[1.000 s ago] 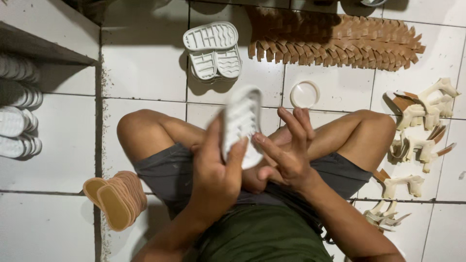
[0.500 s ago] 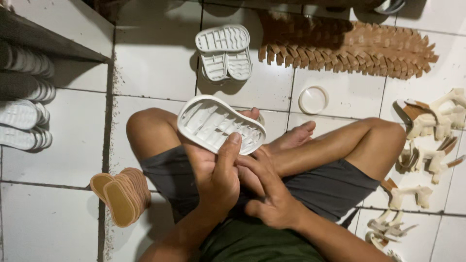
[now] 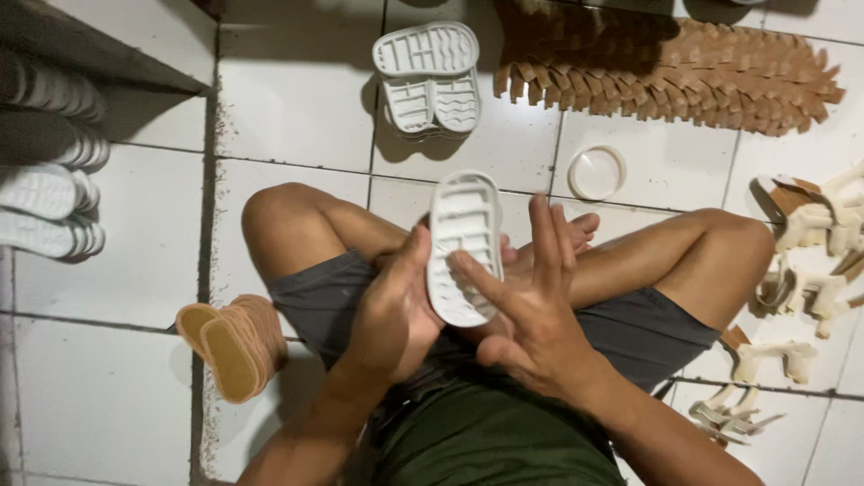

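The left hand (image 3: 391, 310) grips a white shoe sole (image 3: 464, 246) upright over the lap, its grooved inside showing; the right hand (image 3: 526, 301), fingers spread, presses it. More white soles (image 3: 427, 76) lie far on the tiled floor (image 3: 297, 99), tan insoles (image 3: 232, 346) near left.

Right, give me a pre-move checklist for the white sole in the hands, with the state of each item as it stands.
1. Left hand grips the white sole along its left edge, thumb up: ok.
2. Right hand secures the sole: not ok; its fingers are spread open, with only the index finger lying on the ribbed face.
3. Sole held above the lap, off the tiled floor: ok.
4. Ribbed face turned to the camera: ok.
5. Ribbed face clean: cannot tell.
6. Stack of white soles and round white lid lie ahead, apart from the hands: ok.
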### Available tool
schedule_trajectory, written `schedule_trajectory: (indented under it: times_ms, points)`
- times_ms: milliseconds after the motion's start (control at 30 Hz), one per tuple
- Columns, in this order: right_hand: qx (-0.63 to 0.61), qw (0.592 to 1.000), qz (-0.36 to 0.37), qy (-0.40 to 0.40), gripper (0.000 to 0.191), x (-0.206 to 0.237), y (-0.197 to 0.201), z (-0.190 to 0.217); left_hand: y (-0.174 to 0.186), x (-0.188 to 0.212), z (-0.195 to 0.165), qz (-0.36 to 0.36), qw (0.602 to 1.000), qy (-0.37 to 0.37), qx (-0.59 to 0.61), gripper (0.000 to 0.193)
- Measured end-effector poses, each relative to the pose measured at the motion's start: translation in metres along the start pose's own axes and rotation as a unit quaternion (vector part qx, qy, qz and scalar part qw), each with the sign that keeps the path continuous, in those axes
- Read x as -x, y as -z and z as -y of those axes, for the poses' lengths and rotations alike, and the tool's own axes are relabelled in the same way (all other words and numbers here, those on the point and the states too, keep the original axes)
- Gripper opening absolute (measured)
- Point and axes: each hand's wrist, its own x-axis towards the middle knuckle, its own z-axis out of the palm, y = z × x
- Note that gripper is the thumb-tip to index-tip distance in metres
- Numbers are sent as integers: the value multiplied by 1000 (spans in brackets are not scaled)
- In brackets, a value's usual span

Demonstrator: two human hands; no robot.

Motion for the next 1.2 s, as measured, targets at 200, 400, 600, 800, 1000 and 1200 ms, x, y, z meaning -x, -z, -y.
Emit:
schedule_trajectory:
  times_ms: [200,400,600,800,1000,1200]
  points:
    - [269,961,53,15,94,12,-15,-1,20,-10,-2,8,1000,-15,-2,55]
    - [284,956,62,49,96,8,-12,-3,30,-14,7,1,1000,1,21,53]
    - [224,962,153,39,99,-2,-19,6,36,-16,7,-7,1000,-15,23,55]
    - [240,964,79,-85,102,-18,-17,-11,30,-14,21,-29,999,-4,14,58]
    - [210,972,86,55,92,14,-36,4,30,-16,0,-12,996,-75,37,59]
    - [106,993,31,-39,92,14,-28,-4,12,8,14,-26,978,-139,-152,63]
